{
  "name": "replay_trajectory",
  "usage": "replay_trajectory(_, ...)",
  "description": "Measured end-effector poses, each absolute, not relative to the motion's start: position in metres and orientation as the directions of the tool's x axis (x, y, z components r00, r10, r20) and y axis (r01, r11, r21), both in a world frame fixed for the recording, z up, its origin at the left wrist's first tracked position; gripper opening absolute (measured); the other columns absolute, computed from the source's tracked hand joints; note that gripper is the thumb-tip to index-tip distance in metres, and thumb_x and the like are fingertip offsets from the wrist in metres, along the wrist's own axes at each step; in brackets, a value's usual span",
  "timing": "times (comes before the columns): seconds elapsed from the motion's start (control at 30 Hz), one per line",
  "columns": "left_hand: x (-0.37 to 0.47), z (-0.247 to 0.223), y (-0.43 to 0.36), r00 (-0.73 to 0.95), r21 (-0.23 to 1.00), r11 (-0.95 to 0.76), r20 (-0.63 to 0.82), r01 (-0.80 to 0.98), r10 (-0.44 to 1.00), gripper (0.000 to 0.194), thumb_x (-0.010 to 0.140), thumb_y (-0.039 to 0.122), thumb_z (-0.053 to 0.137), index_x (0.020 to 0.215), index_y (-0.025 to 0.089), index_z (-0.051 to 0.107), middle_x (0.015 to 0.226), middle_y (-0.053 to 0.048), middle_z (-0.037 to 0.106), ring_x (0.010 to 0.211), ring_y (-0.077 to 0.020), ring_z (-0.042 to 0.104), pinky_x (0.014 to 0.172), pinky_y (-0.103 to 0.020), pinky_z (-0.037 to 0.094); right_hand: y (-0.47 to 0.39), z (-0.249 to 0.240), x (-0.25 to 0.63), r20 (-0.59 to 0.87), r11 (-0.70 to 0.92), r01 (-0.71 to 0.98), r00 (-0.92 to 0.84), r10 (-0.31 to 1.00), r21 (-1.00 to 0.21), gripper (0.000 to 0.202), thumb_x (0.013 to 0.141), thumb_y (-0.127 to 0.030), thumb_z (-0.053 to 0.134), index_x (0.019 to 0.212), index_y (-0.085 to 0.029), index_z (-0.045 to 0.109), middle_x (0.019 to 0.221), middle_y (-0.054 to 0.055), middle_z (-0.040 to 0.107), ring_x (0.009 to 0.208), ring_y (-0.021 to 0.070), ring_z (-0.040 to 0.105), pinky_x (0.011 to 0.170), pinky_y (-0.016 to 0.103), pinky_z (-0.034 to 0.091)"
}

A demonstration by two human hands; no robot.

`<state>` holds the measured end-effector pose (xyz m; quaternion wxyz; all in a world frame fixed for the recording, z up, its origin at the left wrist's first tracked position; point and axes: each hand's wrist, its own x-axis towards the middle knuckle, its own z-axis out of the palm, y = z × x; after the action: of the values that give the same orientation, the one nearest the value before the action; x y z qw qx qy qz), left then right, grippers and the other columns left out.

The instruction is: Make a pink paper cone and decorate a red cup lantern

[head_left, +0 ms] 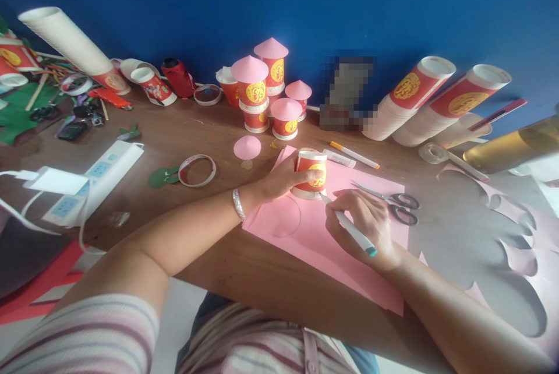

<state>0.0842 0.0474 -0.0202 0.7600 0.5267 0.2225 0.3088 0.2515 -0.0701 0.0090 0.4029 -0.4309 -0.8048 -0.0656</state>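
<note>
Power strip (pixel 98 179): white, far left on the table (pixel 209 135), cable trailing off the near edge; well apart from the work.
Tape ring (pixel 197 170): flat on the table, left of the pink sheet, near the left forearm.
Loose pink cone (pixel 247 147): just beyond the sheet's left corner, light, easily knocked.
Left hand (pixel 283 179): curled around the paper cup from the left, fingers on its wall, pinning it down.
Paper cup (pixel 311 173): red and yellow, upside down on the pink sheet, rim flat against the paper; likely very light, thin-walled, easy to crush or skid; best held low on the wall with gentle pressure.
Pink sheet (pixel 301 234): thin, floppy card on the table, near corner close to the table's front edge; one traced circle left of the cup; likely to slide if not weighted.
Finished cups (pixel 262 91): cluster with pink cone tops behind the work, close enough to tip on a forward reach.
Right hand (pixel 364 222): closed on the pen, tip at the cup's base on its right side.
Pen (pixel 351 233): white with teal cap end, slim, stiff, light.
Scissors (pixel 393 202): open, just right of the right hand, on the sheet's edge.
Open room: bare pink paper in front of the cup; right side crowded by cut scraps (pixel 480 246) and cup stacks (pixel 419 97).
</note>
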Motion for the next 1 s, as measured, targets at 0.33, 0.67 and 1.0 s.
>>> replay_trajectory(0.33, 0.0846, -0.0190, 0.0476, 0.713, 0.949, 0.229, -0.005, -0.219, 0.701, 0.039, 0.078, 0.038, 0.082, 0.101, 0.018, 0.057, 0.087, 0.002, 0.056, 0.078, -0.0099, 0.054, 0.073, -0.024, 0.047, -0.0702, 0.0068, 0.2496, 0.719, 0.630, 0.739, -0.302, 0.626, -0.239, 0.024, 0.081, 0.001, 0.056, 0.085, -0.022, 0.052, 0.066, -0.003, 0.060, 0.065, 0.0163, 0.068, 0.060, 0.027, 0.052)
replay_trajectory(0.67, 0.0842, -0.0222, 0.0477, 0.700, 0.956, 0.205, -0.001, -0.209, 0.715, 0.042, 0.079, 0.038, 0.081, 0.107, 0.018, 0.057, 0.092, 0.000, 0.057, 0.082, -0.0107, 0.056, 0.074, -0.024, 0.047, -0.0711, 0.0054, 0.2477, 0.716, 0.634, 0.729, -0.297, 0.632, -0.257, 0.026, 0.080, 0.002, 0.055, 0.086, -0.023, 0.054, 0.068, -0.004, 0.060, 0.070, 0.0160, 0.069, 0.061, 0.027, 0.053)
replay_trajectory(1.0, 0.0846, -0.0156, 0.0461, 0.721, 0.956, 0.217, -0.009, -0.196, 0.693, 0.040, 0.079, 0.038, 0.081, 0.101, 0.017, 0.055, 0.086, 0.001, 0.057, 0.077, -0.0105, 0.055, 0.073, -0.025, 0.048, -0.0710, 0.0065, 0.2476, 0.705, 0.642, 0.722, -0.316, 0.635, -0.256, 0.025, 0.081, 0.000, 0.056, 0.087, -0.024, 0.056, 0.070, -0.003, 0.062, 0.069, 0.0159, 0.069, 0.062, 0.028, 0.057)
